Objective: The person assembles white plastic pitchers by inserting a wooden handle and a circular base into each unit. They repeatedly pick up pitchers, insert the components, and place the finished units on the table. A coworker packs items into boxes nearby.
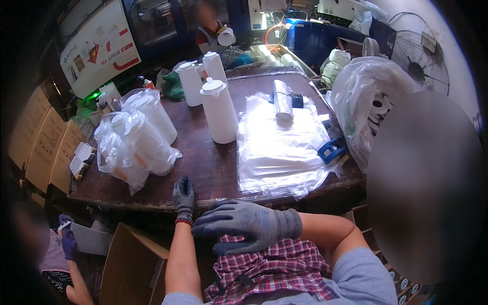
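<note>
Right now both gloved hands are idle. The left hand lies flat and open on the near edge of the dark wooden tabletop, fingers pointing away and gripping nothing. The right hand is crossed over in front of the body, open and loose, resting on a plaid cloth at the person's lap, just below the tabletop edge; it too holds nothing.

Judging by how things lie, the wrapping looks partly done. On the left of the tabletop, bagged white jugs lie and lean together, already sealed in clear plastic. Further away, toward the middle, three bare white jugs stand upright with lids on, not yet bagged. To the right of them a stack of flat clear bags is spread out, with a plastic roll at its far end and a blue tape dispenser at its right edge. A big bag of white parts sits at the far right.

Near left, an open cardboard box stands below the tabletop; I cannot tell what it holds. Another person's gloved hand works at the lower left.
</note>
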`<state>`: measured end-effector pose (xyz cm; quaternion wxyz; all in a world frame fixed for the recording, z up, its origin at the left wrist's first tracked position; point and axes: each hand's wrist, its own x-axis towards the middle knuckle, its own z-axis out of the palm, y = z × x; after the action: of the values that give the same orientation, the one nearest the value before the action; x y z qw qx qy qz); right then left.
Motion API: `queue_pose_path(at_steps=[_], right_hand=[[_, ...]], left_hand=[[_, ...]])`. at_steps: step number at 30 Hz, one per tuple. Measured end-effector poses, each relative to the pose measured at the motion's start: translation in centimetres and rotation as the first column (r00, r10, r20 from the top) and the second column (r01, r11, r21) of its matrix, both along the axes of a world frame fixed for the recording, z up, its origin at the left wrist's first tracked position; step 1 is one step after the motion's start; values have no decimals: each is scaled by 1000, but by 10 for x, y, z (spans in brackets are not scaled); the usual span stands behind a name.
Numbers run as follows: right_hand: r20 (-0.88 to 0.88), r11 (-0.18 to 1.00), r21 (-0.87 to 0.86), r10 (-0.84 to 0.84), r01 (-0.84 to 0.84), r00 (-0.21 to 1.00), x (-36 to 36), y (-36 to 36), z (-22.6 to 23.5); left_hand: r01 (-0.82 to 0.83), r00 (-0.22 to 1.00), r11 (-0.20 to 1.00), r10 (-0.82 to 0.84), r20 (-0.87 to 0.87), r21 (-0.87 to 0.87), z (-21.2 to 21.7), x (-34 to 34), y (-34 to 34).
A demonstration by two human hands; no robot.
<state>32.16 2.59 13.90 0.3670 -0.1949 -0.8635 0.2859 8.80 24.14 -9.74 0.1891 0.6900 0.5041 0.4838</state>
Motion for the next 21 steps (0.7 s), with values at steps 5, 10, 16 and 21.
queue_pose_path(at_steps=[5,10,16,21], right_hand=[[171,962,273,-53,5,984,-12,-10,40],[133,911,412,-80,19,988,-26,-18,56],[194,838,546,-106,-17,975,-41,-25,85],[-82,764,617,-175,188,981,-58,-40,76]], left_hand=[[-48,994,998,44,-102,-35,15,9,-9],[-60,995,967,40,-87,-248,25,15,-20],[-58,991,995,47,-125,-87,11,4,-9],[-43,986,999,41,-159,-5,-2,-6,3]])
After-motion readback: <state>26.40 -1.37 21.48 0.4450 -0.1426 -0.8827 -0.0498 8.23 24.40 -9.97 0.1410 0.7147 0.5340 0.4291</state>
